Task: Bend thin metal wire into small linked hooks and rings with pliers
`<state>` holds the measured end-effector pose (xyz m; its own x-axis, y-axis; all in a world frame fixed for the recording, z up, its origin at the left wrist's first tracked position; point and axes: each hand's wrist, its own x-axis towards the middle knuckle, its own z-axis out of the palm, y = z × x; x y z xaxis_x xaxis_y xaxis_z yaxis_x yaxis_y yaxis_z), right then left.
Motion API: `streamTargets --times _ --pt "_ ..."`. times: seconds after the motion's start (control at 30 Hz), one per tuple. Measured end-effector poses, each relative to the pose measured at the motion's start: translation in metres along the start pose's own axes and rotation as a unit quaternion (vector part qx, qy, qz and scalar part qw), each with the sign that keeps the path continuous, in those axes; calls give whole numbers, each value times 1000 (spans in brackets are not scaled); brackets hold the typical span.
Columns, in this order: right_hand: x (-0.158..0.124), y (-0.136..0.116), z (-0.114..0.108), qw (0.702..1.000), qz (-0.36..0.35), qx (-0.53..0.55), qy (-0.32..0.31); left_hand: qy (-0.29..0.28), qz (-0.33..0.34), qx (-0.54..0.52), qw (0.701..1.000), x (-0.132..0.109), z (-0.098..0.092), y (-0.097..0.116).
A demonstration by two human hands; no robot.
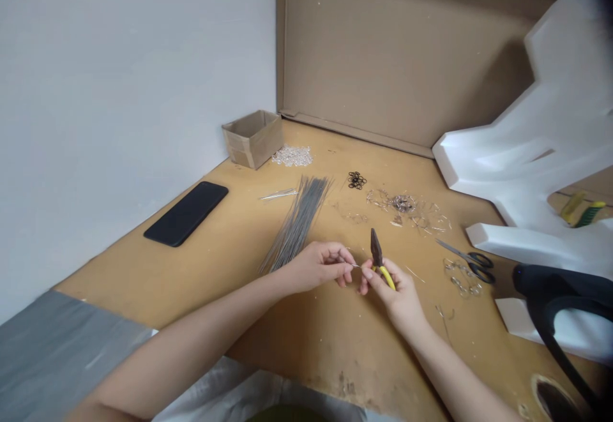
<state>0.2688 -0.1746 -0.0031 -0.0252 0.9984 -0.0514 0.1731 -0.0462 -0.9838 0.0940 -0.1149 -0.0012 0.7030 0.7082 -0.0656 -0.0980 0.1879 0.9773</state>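
Note:
My left hand (332, 263) pinches a short thin piece of wire (355, 265) between thumb and fingertips. Its other end meets the fingertips of my right hand (390, 285). That right hand also holds pliers (377, 249) with dark jaws pointing up and away and yellow handles; most of the handles are hidden in the palm. Just beyond my left wrist lies a bundle of straight grey wires (299, 224). A few loose wire pieces (415, 274) are on the table to the right of the pliers.
A small cardboard box (253, 140) stands at the back left beside clear beads (293, 156). A black phone (186, 213) lies left. Black rings (357, 180), tangled wire scraps (407, 206), scissors (469, 259) and a loop of beads (462, 278) lie on the table (306, 358). White foam (517, 154) borders the right.

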Motion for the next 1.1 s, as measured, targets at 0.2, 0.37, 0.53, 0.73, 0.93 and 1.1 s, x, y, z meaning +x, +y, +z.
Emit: streamTargets --times 0.2,0.37,0.53,0.73,0.93,1.1 --pt "-1 0 3 1000 -4 -12 -9 29 0 18 999 0 6 -1" --pt "-2 -2 5 1000 -10 -22 -14 48 -3 67 997 0 9 1" --pt "-3 -5 6 999 -5 -43 -5 46 12 104 993 -1 10 0" --pt "-1 -3 6 999 -3 -32 4 34 11 104 994 -2 7 -1" --pt "-1 -3 5 1000 -6 -25 7 45 4 118 992 0 5 -2" --pt "-2 -3 7 999 -10 -34 3 50 13 106 993 -1 9 -1"
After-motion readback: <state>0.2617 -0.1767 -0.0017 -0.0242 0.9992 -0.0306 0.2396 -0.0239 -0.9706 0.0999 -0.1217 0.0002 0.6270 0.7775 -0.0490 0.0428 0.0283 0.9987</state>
